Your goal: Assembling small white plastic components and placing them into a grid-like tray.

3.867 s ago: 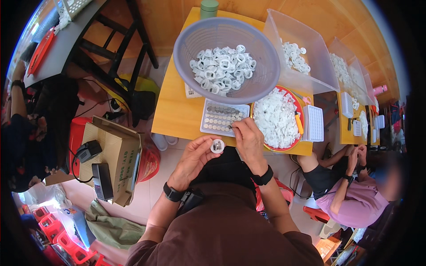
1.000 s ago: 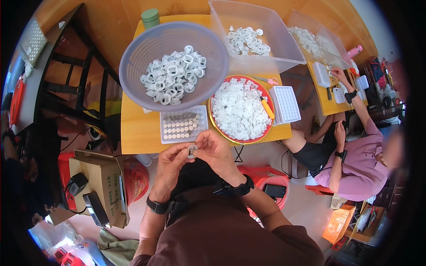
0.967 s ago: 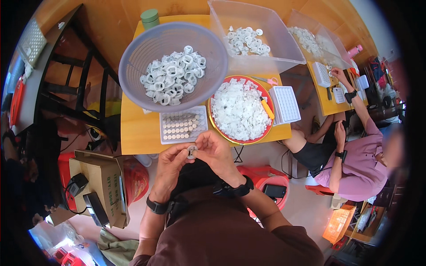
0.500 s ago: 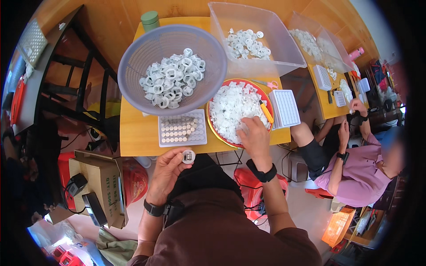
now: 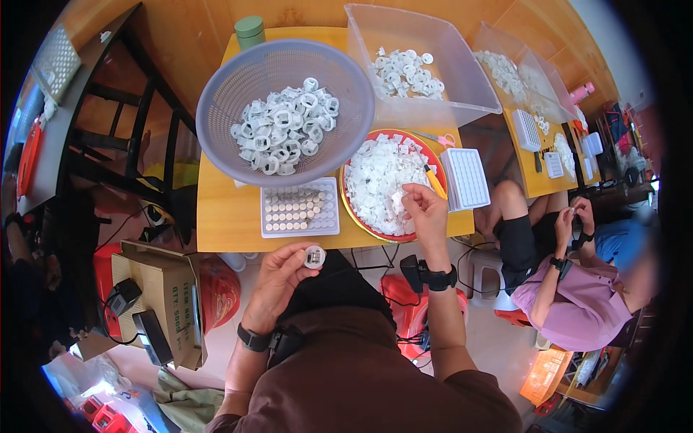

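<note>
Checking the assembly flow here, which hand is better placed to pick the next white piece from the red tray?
Right. The right hand is already over the red tray, fingers on the white pieces; the left hand holds a small round part.

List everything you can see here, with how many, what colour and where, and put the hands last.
Round part: one, white with a dark centre, held off the table's near edge.
Table: one, yellow wood, ahead of the person.
Basket: one, grey mesh, table's far left, full of white ring parts.
Gridded tray: one, white, near edge, partly filled with small discs.
Red dish: one, right of the tray, heaped with white pieces.
Clear bin: one, far right, holding white rings.
Green cup: one, behind the basket.
Cardboard box: one, brown, floor at left.
Co-worker: one, pink top, seated at right.
Left hand: holds the round part.
Right hand: reaches into the red dish, pinching a white piece.
</note>
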Motion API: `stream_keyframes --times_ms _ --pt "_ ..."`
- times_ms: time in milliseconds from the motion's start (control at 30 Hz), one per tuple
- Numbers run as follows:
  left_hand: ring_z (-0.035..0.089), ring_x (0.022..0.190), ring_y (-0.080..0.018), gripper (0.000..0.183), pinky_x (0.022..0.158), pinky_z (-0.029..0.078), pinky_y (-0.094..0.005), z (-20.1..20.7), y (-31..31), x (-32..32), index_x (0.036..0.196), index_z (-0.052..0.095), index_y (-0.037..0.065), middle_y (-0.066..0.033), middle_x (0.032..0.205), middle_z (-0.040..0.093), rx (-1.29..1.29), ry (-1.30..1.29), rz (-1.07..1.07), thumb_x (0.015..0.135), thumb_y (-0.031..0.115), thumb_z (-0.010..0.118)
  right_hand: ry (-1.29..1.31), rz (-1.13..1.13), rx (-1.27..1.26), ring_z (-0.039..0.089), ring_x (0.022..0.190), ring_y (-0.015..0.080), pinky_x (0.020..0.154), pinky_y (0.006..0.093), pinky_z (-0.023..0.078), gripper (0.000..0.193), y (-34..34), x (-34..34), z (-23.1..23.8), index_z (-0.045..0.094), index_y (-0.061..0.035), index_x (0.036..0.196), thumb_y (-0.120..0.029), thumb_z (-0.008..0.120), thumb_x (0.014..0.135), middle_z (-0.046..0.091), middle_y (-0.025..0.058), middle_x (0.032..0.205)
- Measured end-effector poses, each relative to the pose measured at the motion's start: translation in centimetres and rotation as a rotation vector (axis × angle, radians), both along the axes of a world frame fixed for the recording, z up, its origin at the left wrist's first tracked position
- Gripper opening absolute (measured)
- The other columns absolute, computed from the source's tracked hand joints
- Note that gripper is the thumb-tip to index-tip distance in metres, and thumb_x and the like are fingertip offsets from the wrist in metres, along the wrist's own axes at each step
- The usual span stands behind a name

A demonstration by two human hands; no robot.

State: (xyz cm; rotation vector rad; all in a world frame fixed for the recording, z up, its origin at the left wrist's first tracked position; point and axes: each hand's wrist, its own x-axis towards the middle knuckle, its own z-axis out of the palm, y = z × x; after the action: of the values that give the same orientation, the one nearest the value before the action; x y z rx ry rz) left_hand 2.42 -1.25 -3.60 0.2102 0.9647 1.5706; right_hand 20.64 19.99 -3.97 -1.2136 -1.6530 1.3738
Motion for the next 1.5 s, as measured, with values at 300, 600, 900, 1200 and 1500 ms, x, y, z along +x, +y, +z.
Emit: stream_keyframes --times_ms 300,600,900,1200,1500 --pt "0.063 0.086 -0.0184 0.027 0.073 0.054 -0.0253 -0.1 -0.1 0.2 0.110 0.057 -0.002 -0.0173 0.100 0.062 -0.008 -0.019 -0.004 0.090 0.016 0.053 0.125 0.067 -0.174 0.056 0.063 0.0073 0.056 0.0209 0.049 0.011 -0.3 -0.1 -0.5 0.062 0.0024 0.091 0.000 0.058 0.081 0.060 0.0023 0.076" --pt "0.063 0.086 -0.0190 0.029 0.073 0.054 -0.0257 0.3 -0.1 0.3 0.111 0.056 -0.003 -0.0195 0.101 0.062 0.015 -0.027 -0.045 0.091 0.017 0.052 0.079 0.084 -0.064 0.061 0.067 0.0103 0.061 0.0216 0.050 0.010 -2.2 -0.9 1.6 0.061 0.0007 0.093 0.001 0.057 0.083 0.063 0.0047 0.078" --pt "0.062 0.088 -0.0158 0.028 0.075 0.054 -0.0258 1.3 1.2 1.2 0.111 0.056 -0.003 -0.0107 0.102 0.062 0.044 -0.116 -0.118 0.090 0.016 0.054 0.407 0.278 -0.341 0.065 0.072 0.0169 0.067 0.0265 0.054 0.009 -4.8 -1.8 3.2 0.059 0.0044 0.090 0.004 0.056 0.082 0.063 0.0096 0.079" --pt "0.062 0.089 -0.0150 0.028 0.076 0.053 -0.0260 1.1 0.8 1.0 0.111 0.057 -0.002 -0.0100 0.103 0.061 0.050 -0.123 -0.111 0.091 0.018 0.053 0.443 0.327 -0.386 0.063 0.074 0.0156 0.066 0.0260 0.054 0.011 -5.7 -2.5 3.6 0.056 0.0034 0.090 0.007 0.057 0.080 0.058 0.0064 0.084" --pt "0.062 0.083 -0.0155 0.027 0.073 0.054 -0.0252 1.1 0.9 1.0 0.111 0.055 0.000 -0.0091 0.098 0.061 0.031 -0.126 -0.059 0.091 0.019 0.052 0.257 0.520 -0.171 0.059 0.074 0.0110 0.065 0.0212 0.048 0.014 -7.2 -3.3 5.5 0.061 0.0024 0.090 0.008 0.058 0.077 0.055 0.0040 0.084"
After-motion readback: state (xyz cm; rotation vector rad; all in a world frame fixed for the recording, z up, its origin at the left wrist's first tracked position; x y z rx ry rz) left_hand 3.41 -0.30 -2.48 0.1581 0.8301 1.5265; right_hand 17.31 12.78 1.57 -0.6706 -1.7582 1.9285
